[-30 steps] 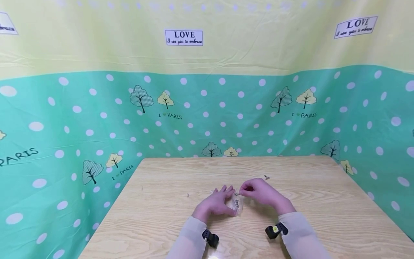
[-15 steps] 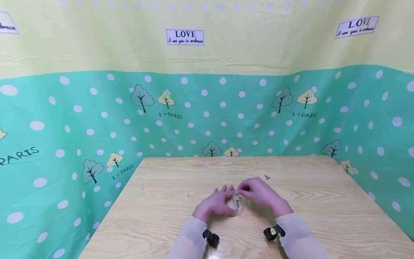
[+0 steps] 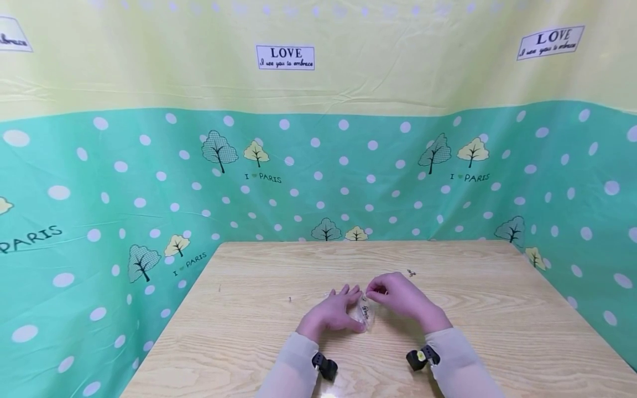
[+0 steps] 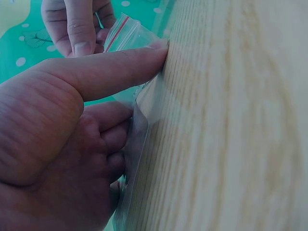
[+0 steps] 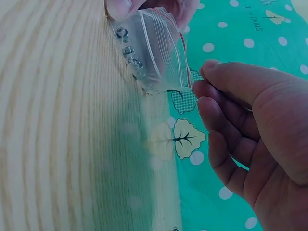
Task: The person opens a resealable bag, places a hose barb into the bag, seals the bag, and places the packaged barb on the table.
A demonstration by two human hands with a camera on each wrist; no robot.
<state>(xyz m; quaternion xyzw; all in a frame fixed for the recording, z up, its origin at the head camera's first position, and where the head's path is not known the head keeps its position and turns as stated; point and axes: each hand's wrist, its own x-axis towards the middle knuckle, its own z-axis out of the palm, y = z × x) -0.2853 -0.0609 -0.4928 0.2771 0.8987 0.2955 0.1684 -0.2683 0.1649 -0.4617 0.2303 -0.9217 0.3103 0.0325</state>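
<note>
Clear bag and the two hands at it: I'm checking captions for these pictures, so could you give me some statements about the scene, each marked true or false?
1. The clear bag has small shiny pieces in it. True.
2. The line along the bag's edge is blue. False: a red line runs there.
3. The left hand touches the bag. True.
4. The right hand is close to the bag's red-lined edge. True.
5. Nothing lies loose beyond the right hand. False: a small cluster lies there on the table.
</note>
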